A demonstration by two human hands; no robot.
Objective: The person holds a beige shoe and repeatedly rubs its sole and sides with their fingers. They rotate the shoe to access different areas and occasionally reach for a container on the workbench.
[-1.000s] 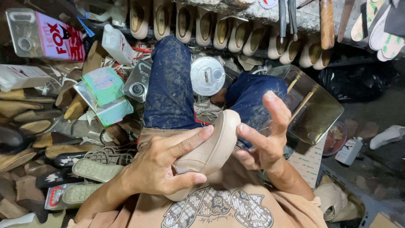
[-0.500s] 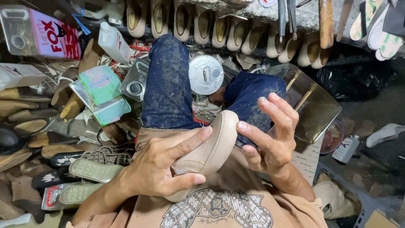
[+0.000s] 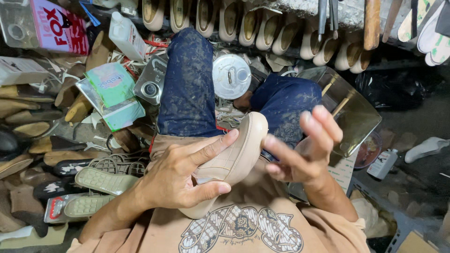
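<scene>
Left hand: clamping fingers around a beige leather shoe upper at frame centre
Right hand: hovering beside its toe, fingers spread apart, gripping nothing

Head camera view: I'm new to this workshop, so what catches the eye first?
A beige shoe at centre, gripped by the left hand, with the right hand open beside its toe. Behind, a row of beige shoes lines the top, and green soles lie at left.

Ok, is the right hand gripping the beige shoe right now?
No, the right hand is open with fingers spread beside the beige shoe, while the left hand clasps it.
</scene>
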